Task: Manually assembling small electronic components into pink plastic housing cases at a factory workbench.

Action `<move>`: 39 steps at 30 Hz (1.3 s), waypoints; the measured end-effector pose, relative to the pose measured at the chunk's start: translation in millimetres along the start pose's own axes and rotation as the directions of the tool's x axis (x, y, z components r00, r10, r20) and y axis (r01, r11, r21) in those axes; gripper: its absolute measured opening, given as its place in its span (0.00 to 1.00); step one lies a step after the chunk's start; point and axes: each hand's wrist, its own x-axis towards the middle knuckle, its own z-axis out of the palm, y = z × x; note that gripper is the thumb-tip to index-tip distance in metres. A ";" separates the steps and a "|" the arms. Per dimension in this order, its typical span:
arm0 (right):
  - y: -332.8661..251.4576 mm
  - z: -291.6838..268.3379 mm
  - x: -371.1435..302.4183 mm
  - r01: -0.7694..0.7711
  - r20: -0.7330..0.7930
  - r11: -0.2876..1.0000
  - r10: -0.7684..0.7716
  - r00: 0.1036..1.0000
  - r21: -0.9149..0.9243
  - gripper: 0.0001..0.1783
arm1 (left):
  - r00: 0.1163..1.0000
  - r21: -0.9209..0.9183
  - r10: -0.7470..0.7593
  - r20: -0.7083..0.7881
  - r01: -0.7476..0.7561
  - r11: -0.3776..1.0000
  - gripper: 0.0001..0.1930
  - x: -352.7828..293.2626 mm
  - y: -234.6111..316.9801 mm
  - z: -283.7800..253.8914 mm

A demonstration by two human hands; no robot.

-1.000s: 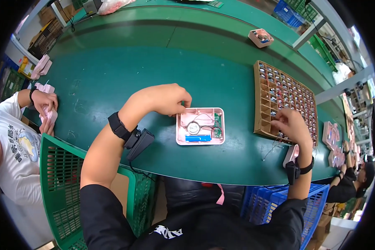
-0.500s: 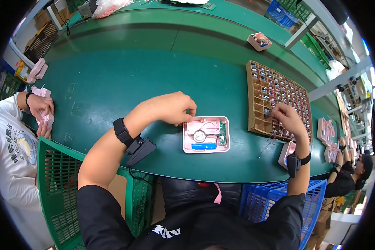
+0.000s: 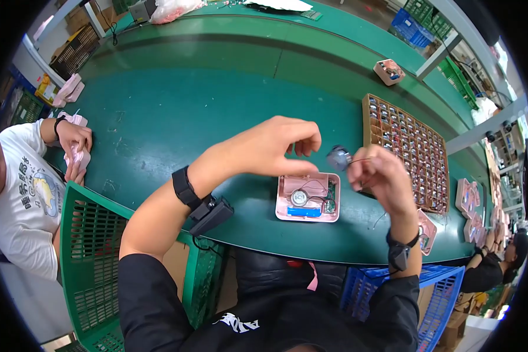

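Note:
Between my two hands, over the table, hangs a small grey motor with thin wires [image 3: 338, 157], somewhat blurred. My right hand [image 3: 380, 176] pinches it at its wire end. Just left of the motor is my left hand [image 3: 290, 145], thumb and fingers apart around bare air, not touching it. Below the left hand lies an open pink and white plastic case [image 3: 278, 199]. Inside the case are a round speaker [image 3: 299, 198], a blue cylindrical battery [image 3: 304, 212], a green circuit board [image 3: 330, 196] and thin wires.
At right, a cardboard divider box [image 3: 366, 120] holds several similar wired parts. Another pink case [image 3: 426, 232] lies beside my right forearm, and one more [image 3: 389, 71] sits farther back. A co-worker's hands [image 3: 75, 146] work at left. Green [image 3: 94, 258] and blue [image 3: 440, 281] crates flank my lap.
My right hand has come left from the divider box with the motor. My left hand has lifted off the case edge, moved right and opened. The whole view has shifted slightly.

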 end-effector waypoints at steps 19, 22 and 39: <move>51.8 15.0 32.2 0.092 0.098 0.903 -0.145 0.985 0.420 0.16 | 0.951 0.423 0.276 -0.140 -0.195 0.885 0.12 -1.0 5.6 15.1; 53.0 15.2 30.7 0.069 0.090 0.902 -0.118 0.989 0.427 0.16 | 0.949 0.430 0.282 -0.138 -0.199 0.881 0.12 -0.6 4.1 15.3; 82.1 -34.3 -4.2 -0.131 -0.147 0.989 0.119 0.982 -0.076 0.13 | 0.945 0.404 -0.298 0.132 0.223 0.887 0.08 -13.1 6.4 24.5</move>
